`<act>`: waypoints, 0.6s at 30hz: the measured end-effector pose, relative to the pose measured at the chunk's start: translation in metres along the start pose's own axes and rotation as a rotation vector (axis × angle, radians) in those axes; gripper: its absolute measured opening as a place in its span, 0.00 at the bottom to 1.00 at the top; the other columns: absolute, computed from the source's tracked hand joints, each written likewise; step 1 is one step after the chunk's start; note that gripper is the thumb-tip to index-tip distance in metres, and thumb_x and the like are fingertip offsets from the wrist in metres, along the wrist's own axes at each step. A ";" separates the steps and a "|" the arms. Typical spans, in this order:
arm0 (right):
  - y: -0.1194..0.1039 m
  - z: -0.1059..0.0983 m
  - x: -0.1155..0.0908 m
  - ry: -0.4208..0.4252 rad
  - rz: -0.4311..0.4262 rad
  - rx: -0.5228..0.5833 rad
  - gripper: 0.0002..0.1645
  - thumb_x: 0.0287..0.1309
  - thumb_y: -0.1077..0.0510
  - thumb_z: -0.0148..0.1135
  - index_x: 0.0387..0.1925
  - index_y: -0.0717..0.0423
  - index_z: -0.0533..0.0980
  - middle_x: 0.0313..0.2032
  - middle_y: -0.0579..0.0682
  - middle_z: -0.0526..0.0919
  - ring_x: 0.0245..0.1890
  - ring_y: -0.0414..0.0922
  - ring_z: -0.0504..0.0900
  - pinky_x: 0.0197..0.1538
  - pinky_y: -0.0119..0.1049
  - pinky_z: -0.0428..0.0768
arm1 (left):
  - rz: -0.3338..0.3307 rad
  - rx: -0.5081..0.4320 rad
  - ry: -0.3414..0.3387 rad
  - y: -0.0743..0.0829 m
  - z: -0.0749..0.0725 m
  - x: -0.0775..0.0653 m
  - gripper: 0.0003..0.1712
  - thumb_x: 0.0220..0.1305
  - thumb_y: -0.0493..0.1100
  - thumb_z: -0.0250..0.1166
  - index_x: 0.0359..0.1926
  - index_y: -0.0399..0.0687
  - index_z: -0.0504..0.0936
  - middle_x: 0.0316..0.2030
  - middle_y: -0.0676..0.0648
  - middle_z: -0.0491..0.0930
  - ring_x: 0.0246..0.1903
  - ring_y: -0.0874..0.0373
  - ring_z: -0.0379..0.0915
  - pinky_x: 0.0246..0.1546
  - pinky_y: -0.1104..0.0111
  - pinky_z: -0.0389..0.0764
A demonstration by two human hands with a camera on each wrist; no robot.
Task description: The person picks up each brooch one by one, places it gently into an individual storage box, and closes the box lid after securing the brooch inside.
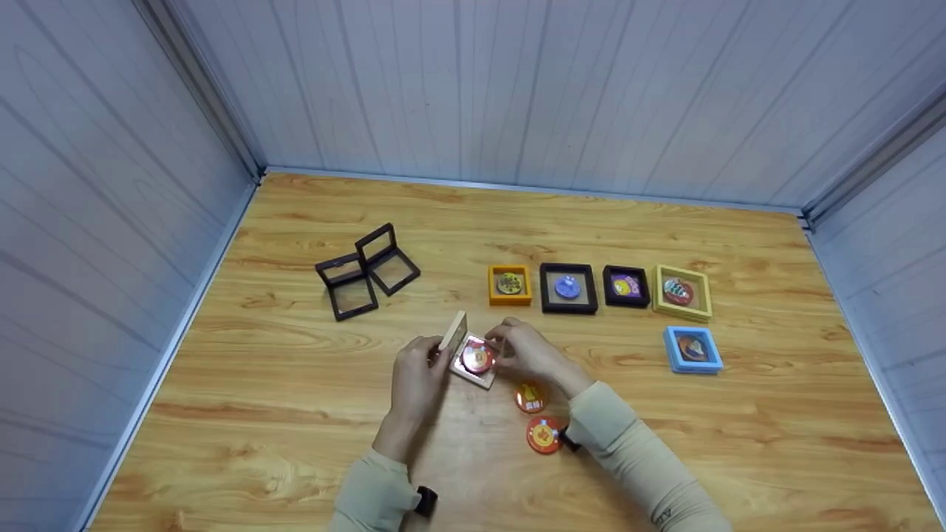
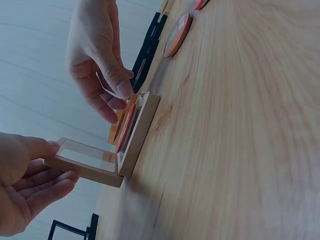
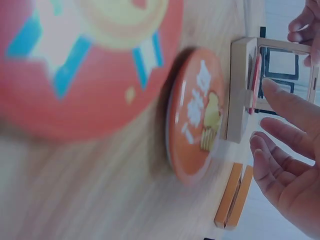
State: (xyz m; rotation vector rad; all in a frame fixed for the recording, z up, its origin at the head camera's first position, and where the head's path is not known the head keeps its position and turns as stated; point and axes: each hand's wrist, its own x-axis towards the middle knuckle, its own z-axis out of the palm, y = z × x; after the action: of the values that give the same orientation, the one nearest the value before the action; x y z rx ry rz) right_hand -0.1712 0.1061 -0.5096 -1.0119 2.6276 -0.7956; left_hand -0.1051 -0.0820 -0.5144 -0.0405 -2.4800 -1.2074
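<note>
In the head view my left hand (image 1: 416, 378) grips the raised lid of a small beige hinged display frame (image 1: 473, 378). A round red badge (image 1: 478, 356) lies inside the frame's base, which rests on the table. My right hand (image 1: 533, 353) is at the base's right side, beside the badge. The left wrist view shows a thin, flat, pale sheet (image 2: 106, 86) pinched between the right thumb and fingers; its full shape is hidden. There the lid (image 2: 85, 168) stands up from the base, with left fingers and thumb on its outer edge.
An orange badge (image 1: 531, 397) and a red badge (image 1: 544, 434) lie near the right forearm. Two open black frames (image 1: 355, 298) stand at left. Behind to the right are badge-filled frames: orange (image 1: 510, 300), black (image 1: 568, 308), cream (image 1: 683, 313) and blue (image 1: 695, 367). Walls bound the table.
</note>
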 end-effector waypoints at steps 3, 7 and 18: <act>0.003 -0.002 -0.003 -0.001 0.015 0.010 0.22 0.41 0.61 0.68 0.42 0.66 0.75 0.33 0.55 0.74 0.33 0.47 0.74 0.38 0.37 0.74 | 0.010 -0.003 0.009 0.000 0.001 0.000 0.06 0.49 0.34 0.65 0.30 0.34 0.81 0.24 0.46 0.77 0.24 0.58 0.73 0.26 0.68 0.76; 0.006 -0.003 -0.006 -0.021 0.064 0.051 0.23 0.43 0.60 0.68 0.43 0.66 0.74 0.34 0.55 0.73 0.34 0.47 0.73 0.39 0.37 0.74 | -0.002 -0.001 0.003 0.001 0.000 -0.001 0.06 0.50 0.34 0.65 0.30 0.34 0.81 0.24 0.46 0.77 0.24 0.58 0.73 0.25 0.68 0.76; 0.012 -0.002 -0.008 -0.051 0.122 0.059 0.20 0.42 0.62 0.67 0.41 0.64 0.75 0.32 0.51 0.73 0.32 0.43 0.72 0.36 0.34 0.74 | -0.010 0.000 0.004 0.002 0.001 -0.001 0.07 0.51 0.36 0.65 0.31 0.35 0.81 0.24 0.47 0.77 0.24 0.58 0.73 0.25 0.69 0.76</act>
State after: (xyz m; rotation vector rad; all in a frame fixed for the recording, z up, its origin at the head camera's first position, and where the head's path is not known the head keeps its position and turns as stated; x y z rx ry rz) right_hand -0.1727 0.1193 -0.5150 -0.8361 2.5786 -0.8030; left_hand -0.1043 -0.0794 -0.5140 -0.0262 -2.4795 -1.2100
